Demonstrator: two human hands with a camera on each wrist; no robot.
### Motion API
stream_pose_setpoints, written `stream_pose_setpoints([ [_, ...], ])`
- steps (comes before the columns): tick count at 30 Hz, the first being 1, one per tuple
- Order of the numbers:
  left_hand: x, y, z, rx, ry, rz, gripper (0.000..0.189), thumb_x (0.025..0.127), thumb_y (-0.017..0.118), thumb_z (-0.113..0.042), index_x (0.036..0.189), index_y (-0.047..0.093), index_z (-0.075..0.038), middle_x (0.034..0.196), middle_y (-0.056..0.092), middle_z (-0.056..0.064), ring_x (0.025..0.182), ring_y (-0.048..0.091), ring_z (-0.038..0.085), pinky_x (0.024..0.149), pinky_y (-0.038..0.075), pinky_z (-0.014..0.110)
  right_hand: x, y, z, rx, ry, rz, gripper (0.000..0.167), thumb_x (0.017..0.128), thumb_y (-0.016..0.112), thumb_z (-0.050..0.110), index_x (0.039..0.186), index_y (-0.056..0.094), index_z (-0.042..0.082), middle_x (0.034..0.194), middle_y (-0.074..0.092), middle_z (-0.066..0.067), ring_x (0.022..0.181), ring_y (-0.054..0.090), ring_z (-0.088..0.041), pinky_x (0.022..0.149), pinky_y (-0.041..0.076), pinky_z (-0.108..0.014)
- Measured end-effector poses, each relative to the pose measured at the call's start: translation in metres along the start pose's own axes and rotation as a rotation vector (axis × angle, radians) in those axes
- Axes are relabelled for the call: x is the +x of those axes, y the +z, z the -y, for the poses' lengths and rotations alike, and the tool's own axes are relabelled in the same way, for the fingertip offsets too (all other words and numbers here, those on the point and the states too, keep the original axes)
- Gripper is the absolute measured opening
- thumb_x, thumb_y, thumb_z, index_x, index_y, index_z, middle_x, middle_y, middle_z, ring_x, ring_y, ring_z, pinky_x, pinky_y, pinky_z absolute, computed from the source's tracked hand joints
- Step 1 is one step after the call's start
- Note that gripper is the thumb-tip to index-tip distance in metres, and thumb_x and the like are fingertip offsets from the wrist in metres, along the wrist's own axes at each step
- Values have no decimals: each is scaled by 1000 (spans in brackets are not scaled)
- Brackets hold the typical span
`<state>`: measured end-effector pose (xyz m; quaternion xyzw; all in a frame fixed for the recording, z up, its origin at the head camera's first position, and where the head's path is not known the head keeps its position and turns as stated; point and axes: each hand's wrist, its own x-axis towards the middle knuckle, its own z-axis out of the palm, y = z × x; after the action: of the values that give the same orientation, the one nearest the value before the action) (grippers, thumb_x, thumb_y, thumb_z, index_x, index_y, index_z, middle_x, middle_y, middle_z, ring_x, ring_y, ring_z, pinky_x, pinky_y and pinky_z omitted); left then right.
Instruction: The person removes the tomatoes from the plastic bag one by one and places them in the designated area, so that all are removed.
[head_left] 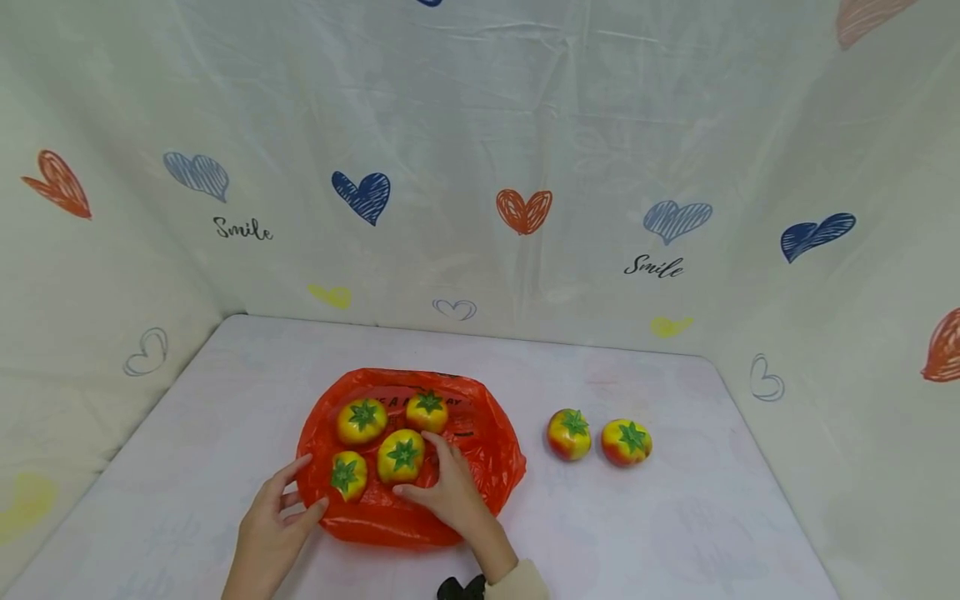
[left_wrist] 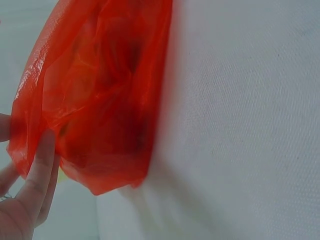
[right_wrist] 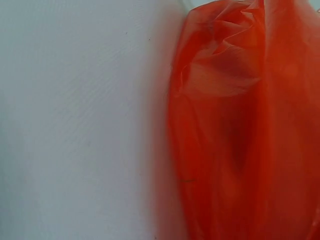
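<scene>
A red plastic bag (head_left: 487, 467) lies spread wide, with several yellow-red tomatoes with green star-shaped tops inside it. My left hand (head_left: 273, 525) holds the bag's left rim, some fingers at its outer side in the left wrist view, where the hand (left_wrist: 32, 195) shows against the thin red film. Over the bag, my right hand (head_left: 453, 492) has its thumb and forefinger about one tomato (head_left: 401, 457), at its lower and right edges. Around that one sit other tomatoes (head_left: 362, 421). In the right wrist view only the bag (right_wrist: 225, 130) shows, not the hand.
Two more tomatoes, one upright (head_left: 568, 434) and one tilted (head_left: 626, 442), sit on the white table (head_left: 645, 533) right of the bag. A pale curtain (head_left: 450, 125) with printed hearts stands behind the table. A small black object (head_left: 461, 588) shows beside the right sleeve.
</scene>
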<state>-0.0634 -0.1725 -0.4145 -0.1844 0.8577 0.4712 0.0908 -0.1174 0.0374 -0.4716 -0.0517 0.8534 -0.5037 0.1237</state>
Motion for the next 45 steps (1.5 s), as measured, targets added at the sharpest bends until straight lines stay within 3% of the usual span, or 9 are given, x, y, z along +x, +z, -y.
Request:
stream_pose_setpoints([
  [6,0,-2,3,8,8,0,66,88,62,-18,144,29,-10,142,29,23,115,42,38,89,53,43,3,1,-1,2,14,1,76,72,75,46,136,37,27,142,33,-23,129,33,-43,94,38,-67],
  [30,1,-2,1,9,-1,-5,66,87,62,-16,144,28,-9,142,29,24,115,42,40,88,53,43,4,6,5,-29,62,-17,75,69,76,48,132,41,30,145,28,-29,130,22,-57,92,32,-74],
  [45,3,-1,0,-1,-23,0,67,88,62,-17,144,27,-9,141,29,24,116,40,41,87,53,45,3,7,3,-35,58,-23,72,68,76,49,130,43,31,143,32,-27,129,27,-51,92,34,-71],
])
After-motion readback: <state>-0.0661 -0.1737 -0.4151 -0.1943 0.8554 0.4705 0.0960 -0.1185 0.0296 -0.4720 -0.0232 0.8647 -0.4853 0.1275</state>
